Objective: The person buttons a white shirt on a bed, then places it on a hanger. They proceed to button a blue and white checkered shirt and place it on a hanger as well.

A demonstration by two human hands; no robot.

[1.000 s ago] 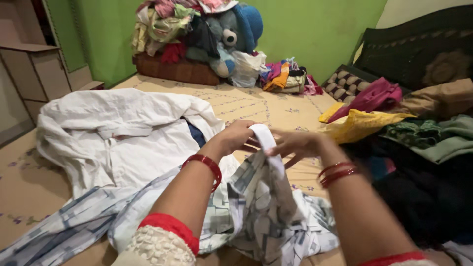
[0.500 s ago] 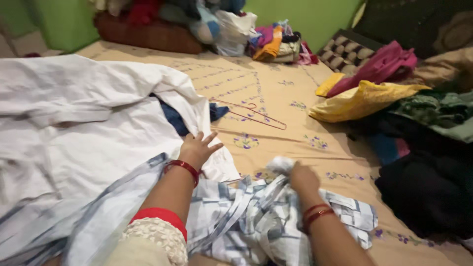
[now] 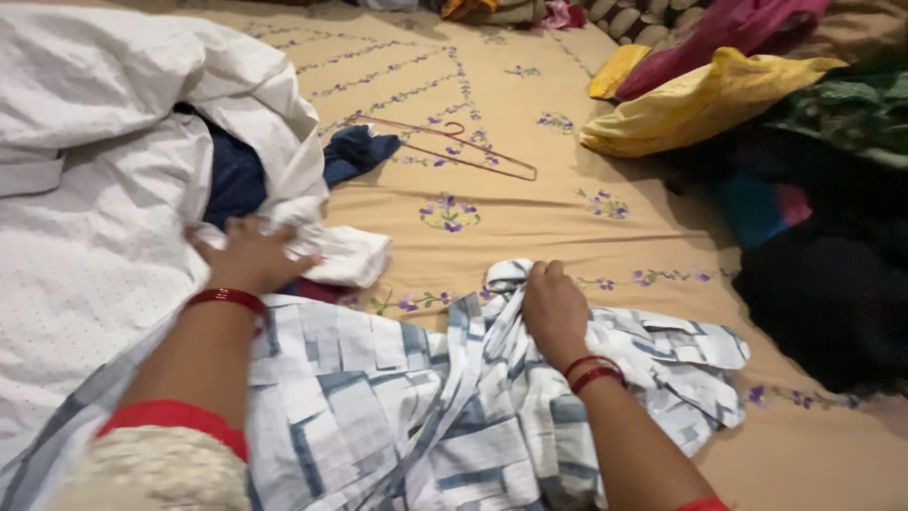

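On the bed (image 3: 530, 218), the right hand (image 3: 553, 308) grasps the patterned shirt (image 3: 378, 407) mid-spread while the left hand (image 3: 248, 255) clutches white cloth (image 3: 95, 237), smoothing seemingly next.

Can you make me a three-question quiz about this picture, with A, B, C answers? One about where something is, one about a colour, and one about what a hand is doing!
1. Where does the thin pink wire hanger lie?
A. On the tan embroidered bedsheet
B. On top of the yellow cloth
C. In the left hand

2. What colour are the bangles on the right wrist?
A. Green
B. Red
C. Silver

3. What is the right hand doing?
A. Lying flat and open on the sheet
B. Holding the hanger
C. Gripping a bunched part of the blue-and-white patterned garment

Answers:
1 A, the hanger rests flat on the bare sheet, apart from the yellow cloth.
2 B, the bangles show red against the wrist.
3 C, its fingers are closed round gathered fabric, while the left hand presses on the white dotted cloth.
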